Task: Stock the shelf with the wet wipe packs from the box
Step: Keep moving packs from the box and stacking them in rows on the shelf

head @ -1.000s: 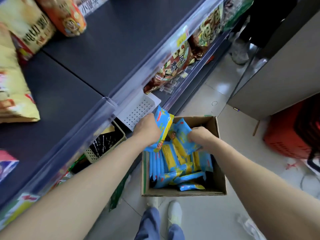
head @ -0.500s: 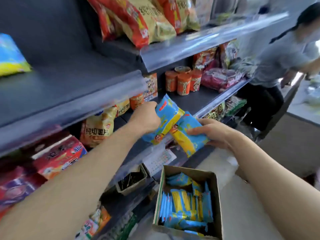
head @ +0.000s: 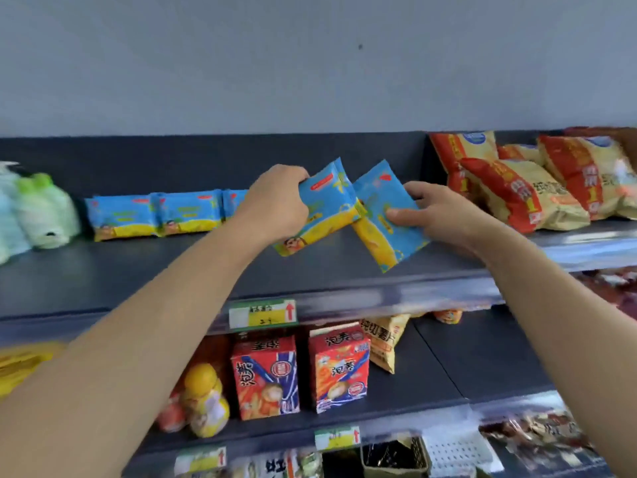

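My left hand (head: 275, 205) grips a blue and yellow wet wipe pack (head: 327, 205) above the dark top shelf (head: 138, 270). My right hand (head: 434, 215) holds a second wet wipe pack (head: 382, 222) just to its right; the two packs touch at their edges. Both are tilted and held in the air over the shelf's middle. A row of matching wipe packs (head: 155, 215) stands along the back of the shelf to the left, partly hidden behind my left hand. The box is out of view.
Red and yellow chip bags (head: 517, 188) fill the shelf's right end. Pale green packages (head: 41, 212) sit at its left end. Below, red snack cartons (head: 265, 377), yellow bottles (head: 203, 398) and a price tag (head: 262, 313) on the rail.
My view has risen from the box on the floor to the top shelf. Both hands have lifted their wipe packs up from the box to shelf height.
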{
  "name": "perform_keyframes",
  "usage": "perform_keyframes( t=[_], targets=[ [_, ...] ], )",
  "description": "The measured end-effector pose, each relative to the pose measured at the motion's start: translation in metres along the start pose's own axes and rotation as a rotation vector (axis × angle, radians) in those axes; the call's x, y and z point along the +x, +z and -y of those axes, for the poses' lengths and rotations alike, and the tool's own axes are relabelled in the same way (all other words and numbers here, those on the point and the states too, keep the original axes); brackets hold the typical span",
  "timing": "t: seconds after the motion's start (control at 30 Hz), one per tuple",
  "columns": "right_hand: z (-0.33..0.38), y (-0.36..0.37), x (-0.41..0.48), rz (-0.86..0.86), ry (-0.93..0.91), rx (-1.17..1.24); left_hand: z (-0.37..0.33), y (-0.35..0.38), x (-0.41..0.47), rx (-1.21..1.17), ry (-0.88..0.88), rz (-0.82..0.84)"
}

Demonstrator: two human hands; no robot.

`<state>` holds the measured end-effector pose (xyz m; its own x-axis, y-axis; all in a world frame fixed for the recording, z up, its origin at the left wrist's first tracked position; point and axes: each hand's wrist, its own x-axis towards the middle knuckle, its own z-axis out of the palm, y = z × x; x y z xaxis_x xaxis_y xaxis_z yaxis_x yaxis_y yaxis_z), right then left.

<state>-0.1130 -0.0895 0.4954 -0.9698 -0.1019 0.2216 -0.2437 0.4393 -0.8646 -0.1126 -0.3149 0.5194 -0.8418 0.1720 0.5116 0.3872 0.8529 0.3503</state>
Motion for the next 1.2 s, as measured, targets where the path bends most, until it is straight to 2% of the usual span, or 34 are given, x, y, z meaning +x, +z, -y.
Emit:
perform_keyframes(
  t=[0.17,0.37,0.53,0.7,0.97,1.2],
  targets=[
    [0.033,0.062,0.068,-0.021,-0.151,-0.394,0.094,-0.039,0.018,0.085,-0.131,-0.036],
    [0.049,0.108,0.120,-0.068,-0.129,-0.727,0.173,-0.036,0.049,0.118,-0.199,0.011],
    [0.051,0.152,0.157,-0.016,-0.174,-0.769,0.233,-0.044,0.067,0.233,-0.228,0.093],
    [0.046,0.191,0.194,0.053,-0.159,-0.877,0.278,-0.037,0.078,0.231,-0.247,0.175],
    [0.030,0.211,0.228,0.104,-0.103,-1.002,0.292,0.002,0.111,0.173,-0.166,0.196],
    [0.011,0.223,0.239,-0.075,-0.187,-1.031,0.300,0.024,0.124,0.312,-0.095,0.122]
  ],
)
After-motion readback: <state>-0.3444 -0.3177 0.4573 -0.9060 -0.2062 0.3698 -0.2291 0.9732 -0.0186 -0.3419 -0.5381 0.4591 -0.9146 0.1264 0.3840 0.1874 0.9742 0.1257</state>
